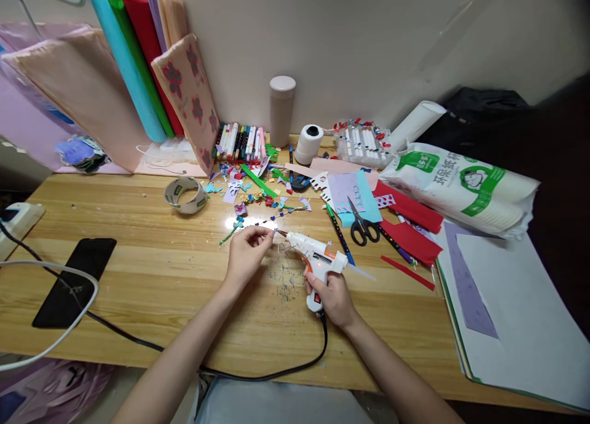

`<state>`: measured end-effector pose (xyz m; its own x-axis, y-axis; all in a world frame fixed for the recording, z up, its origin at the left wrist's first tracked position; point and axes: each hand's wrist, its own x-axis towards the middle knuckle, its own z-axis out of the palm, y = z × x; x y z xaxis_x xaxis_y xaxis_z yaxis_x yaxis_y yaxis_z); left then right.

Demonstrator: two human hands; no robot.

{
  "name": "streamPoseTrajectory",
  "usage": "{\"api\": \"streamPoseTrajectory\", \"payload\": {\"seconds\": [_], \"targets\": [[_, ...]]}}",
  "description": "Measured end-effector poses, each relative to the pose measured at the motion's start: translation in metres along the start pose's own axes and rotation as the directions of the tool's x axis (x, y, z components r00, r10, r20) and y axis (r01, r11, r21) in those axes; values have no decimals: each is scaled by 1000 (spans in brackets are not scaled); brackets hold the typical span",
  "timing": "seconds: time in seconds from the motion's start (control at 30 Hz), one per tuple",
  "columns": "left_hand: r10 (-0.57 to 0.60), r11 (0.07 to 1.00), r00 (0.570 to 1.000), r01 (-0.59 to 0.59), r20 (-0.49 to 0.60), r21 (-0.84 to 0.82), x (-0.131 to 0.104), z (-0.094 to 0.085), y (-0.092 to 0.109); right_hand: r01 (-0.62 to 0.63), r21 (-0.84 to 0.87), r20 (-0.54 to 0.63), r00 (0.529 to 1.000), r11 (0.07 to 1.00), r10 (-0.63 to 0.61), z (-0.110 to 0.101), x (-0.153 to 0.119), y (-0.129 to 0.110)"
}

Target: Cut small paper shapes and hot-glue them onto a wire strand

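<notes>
The left hand (247, 252) pinched one tiny scrap (275, 230); the right hand (334, 298) gripped one white plastic glue gun (317, 255) over the wooden worktop (184, 289).

The scissors (365, 228) have black handles; the glue gun (318, 255) is white-and-orange.

Phone (76, 282): flat on the surface (154, 276), to my left.
Tape roll (185, 195): farther from me than the phone, nearer the middle.
Markers (242, 142): toward the back, left of the bottle (282, 113).
Thread spool (309, 145): just right of the bottle.
Scissors (359, 216): right of centre, blades over cut paper (343, 189).
Cup pack (479, 187): at my right, behind the paper stack (530, 313).
</notes>
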<state>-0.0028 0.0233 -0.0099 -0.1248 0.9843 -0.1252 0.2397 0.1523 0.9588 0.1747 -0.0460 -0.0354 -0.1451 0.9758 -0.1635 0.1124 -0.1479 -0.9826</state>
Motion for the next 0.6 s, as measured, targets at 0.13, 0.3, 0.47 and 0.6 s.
{"api": "streamPoseTrajectory", "payload": {"seconds": [0.13, 0.3, 0.47, 0.6], "targets": [[9, 1000, 1000, -9, -6, 8, -1, 1, 0, 4, -1, 7, 1000, 1000, -4, 1, 1, -2], [4, 1000, 1000, -4, -5, -17, -1, 1, 2, -6, 19, 16, 1000, 1000, 6, 1, 1, -2], [24, 1000, 1000, -24, -3, -7, -2, 1, 2, -2, -14, 16, 1000, 1000, 3, -1, 0, -2], [130, 988, 991, -130, 10, 84, -4, -2, 2, 10, -46, 16, 1000, 999, -9, -2, -1, -2]]}}
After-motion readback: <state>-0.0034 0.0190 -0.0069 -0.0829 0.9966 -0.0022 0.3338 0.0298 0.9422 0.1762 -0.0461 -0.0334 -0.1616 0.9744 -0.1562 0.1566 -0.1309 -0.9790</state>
